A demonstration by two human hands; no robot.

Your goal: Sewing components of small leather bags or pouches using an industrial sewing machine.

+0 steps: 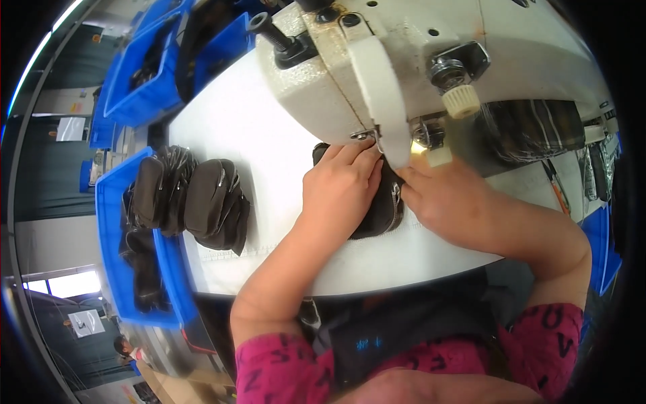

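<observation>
Under the head of a white sewing machine (323,87) lies a dark brown zippered pouch (383,214), partly covered by my hands. My left hand (340,185) rests on it, its fingers bent together and gripping the fabric right by the presser foot. From the other side my right hand (447,202) pinches the pouch's right edge, close to the silver zipper pull (396,191). The machine's head and my fingers hide the needle and the exact stitching spot.
Two stacks of similar dark pouches, a left stack (161,188) and a nearer stack (215,202), stand left of my hands. A blue bin (108,202) holds more. Dark plastic-wrapped material (531,131) and an orange-handled tool (560,192) lie at right.
</observation>
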